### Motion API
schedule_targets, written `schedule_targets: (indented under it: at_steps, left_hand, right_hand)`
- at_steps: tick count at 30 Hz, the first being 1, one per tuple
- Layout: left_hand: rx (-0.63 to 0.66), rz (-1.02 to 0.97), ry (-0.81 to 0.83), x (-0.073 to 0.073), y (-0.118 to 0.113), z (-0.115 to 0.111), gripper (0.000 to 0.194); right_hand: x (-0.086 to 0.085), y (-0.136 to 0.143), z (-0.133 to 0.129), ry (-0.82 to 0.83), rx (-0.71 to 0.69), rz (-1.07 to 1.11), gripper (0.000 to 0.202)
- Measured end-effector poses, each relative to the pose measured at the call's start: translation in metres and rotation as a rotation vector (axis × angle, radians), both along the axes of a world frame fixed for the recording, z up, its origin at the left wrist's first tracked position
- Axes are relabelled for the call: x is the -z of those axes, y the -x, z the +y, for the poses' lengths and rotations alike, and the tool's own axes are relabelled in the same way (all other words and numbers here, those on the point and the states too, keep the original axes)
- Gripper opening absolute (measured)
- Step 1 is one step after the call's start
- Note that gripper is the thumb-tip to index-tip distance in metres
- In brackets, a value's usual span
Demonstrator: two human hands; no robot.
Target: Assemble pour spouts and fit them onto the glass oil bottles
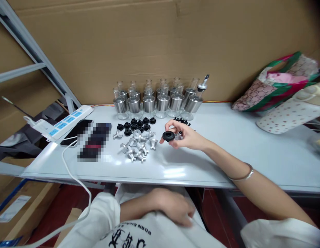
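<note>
Right hand [187, 136]: thumb and fingers pinch a black, round, ring-faced stopper [168, 136] and a shiny silver metal piece [178, 135] behind it, held above the table. Whether the two are fully joined, cannot tell; fingers cover the meeting point. Grip looks light, at the edges. Probably sound: the dark face shows, so its seating can be judged by eye. Best, I think, to keep both pieces on one line and press evenly around the rim; a slanted push could leave the soft-looking disc crooked.

Left hand [176, 208]: low before the white shirt, blurred, fingers curled; cannot tell whether it holds anything. It could steady the silver end.

Just beyond the fingertips, a loose pile of silver metal spouts [134, 142]; behind it, black ribbed stoppers [133, 126]. Farther back, clear glass bottles with steel sleeves [149, 103]; the rightmost front one carries a silver-and-black pourer [202, 86].
</note>
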State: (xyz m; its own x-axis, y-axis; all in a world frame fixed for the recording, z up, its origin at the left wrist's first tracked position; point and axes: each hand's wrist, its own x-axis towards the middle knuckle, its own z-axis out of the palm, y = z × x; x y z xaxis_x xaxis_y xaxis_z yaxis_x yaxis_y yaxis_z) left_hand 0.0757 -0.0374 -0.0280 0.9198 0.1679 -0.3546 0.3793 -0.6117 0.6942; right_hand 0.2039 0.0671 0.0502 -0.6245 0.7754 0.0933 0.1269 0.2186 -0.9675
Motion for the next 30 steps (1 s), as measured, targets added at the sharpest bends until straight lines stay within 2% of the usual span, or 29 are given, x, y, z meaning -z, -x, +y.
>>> schedule_targets:
  at_steps: [3, 4, 6, 8, 10, 11, 12, 13, 15, 17, 22, 26, 30]
  left_hand:
    - [0.198, -0.065, -0.023, -0.025, 0.017, -0.005, 0.032]
    - [0.153, -0.135, -0.049, -0.035, 0.025, -0.005, 0.031]
    - [0.05, -0.345, 0.003, -0.053, 0.042, -0.004, 0.02]
    - [-0.282, -0.52, 0.05, -0.062, 0.056, 0.001, 0.013]
    - [-0.813, -0.716, -0.081, -0.06, 0.062, 0.009, 0.008]
    - [-1.026, -0.806, -0.168, -0.055, 0.063, 0.013, 0.008]
    - [-1.153, -0.855, -0.217, -0.049, 0.063, 0.017, 0.01]
    - [-1.203, -0.869, -0.22, -0.043, 0.061, 0.021, 0.016]
    - [-1.22, -0.871, -0.236, -0.033, 0.057, 0.027, 0.026]
    - [-1.213, -0.854, -0.277, -0.029, 0.055, 0.029, 0.028]
    - [-1.215, -0.884, -0.37, -0.033, 0.055, 0.027, 0.013]
    - [-1.192, -0.905, -0.551, -0.031, 0.057, 0.027, 0.01]
    - [-1.188, -0.871, -0.648, -0.029, 0.058, 0.029, 0.008]
  right_hand:
    - [0.0, -0.001, -0.001, -0.138, 0.08, -0.005, 0.029]
    - [0.0, -0.001, -0.002, -0.17, 0.102, -0.013, 0.029]
    - [0.001, -0.001, -0.003, -0.191, 0.133, -0.029, 0.029]
    - [0.002, 0.001, -0.004, -0.185, 0.144, -0.028, 0.03]
    - [0.004, 0.003, -0.005, -0.177, 0.14, 0.0, 0.032]
    - [0.005, 0.004, -0.006, -0.173, 0.133, 0.013, 0.034]
    - [0.006, 0.005, -0.006, -0.172, 0.123, 0.018, 0.035]
    - [0.007, 0.006, -0.006, -0.17, 0.109, 0.014, 0.034]
    - [0.007, 0.007, -0.007, -0.166, 0.074, -0.007, 0.031]
    - [0.007, 0.009, -0.009, -0.151, 0.044, -0.02, 0.03]
    - [0.006, 0.012, -0.015, -0.16, 0.031, 0.007, 0.03]
    - [0.004, 0.01, -0.017, -0.173, 0.015, -0.02, 0.033]
    - [0.002, 0.003, -0.013, -0.049, -0.058, -0.014, 0.047]
